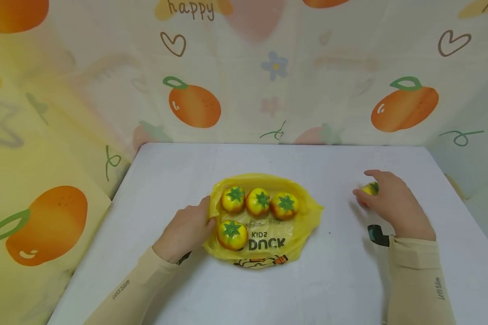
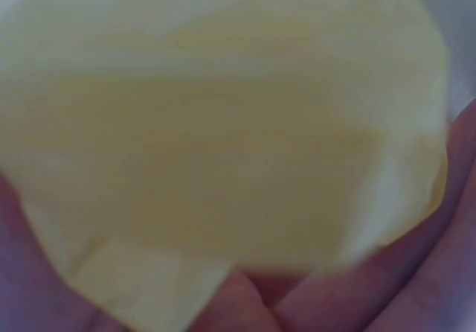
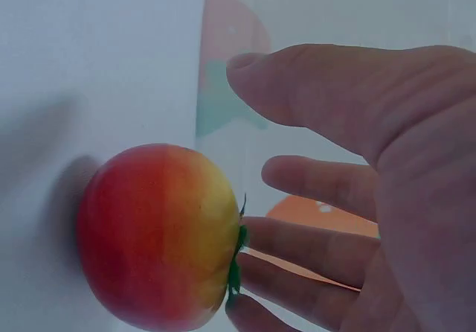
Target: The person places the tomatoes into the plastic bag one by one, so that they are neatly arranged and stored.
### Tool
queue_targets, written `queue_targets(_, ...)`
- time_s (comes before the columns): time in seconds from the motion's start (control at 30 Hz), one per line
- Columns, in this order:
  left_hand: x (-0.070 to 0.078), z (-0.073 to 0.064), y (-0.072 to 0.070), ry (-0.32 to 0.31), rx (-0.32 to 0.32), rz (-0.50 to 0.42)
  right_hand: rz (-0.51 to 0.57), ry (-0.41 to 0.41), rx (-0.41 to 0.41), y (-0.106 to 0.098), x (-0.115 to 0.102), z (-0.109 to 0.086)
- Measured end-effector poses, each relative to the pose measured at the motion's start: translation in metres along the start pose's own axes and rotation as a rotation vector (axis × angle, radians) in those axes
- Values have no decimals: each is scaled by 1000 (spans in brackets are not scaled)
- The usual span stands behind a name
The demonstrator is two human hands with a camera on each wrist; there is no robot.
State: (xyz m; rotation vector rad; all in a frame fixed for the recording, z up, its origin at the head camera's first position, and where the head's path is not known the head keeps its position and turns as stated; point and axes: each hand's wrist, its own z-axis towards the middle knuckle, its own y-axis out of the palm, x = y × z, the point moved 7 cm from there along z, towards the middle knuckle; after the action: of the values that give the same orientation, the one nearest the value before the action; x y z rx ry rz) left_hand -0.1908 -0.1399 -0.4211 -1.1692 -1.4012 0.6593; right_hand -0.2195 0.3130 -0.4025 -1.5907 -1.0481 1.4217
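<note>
A yellow plastic bag lies spread open with black print on it. Inside are several yellow-and-red artificial tomatoes, such as one at the lower left, each with a green star-shaped calyx. My left hand grips the bag's left edge; up close in the left wrist view, the yellow film covers most of the fingers. Off to the right, my right hand hovers at a separate tomato, fingers spread and thumb apart. Its fingertips reach beside the green calyx. In the head view the hand partly hides that tomato.
Both hands are over a white table. Behind it hangs a pale cloth printed with oranges, hearts and flowers, and a similar yellow cloth covers the left side. A dark strap piece shows at the right wrist.
</note>
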Motion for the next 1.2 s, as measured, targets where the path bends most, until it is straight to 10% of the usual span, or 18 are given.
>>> queue_targets(1.2, 2, -1, -1, 17, 19, 5, -25, 103, -97, 25, 21, 7)
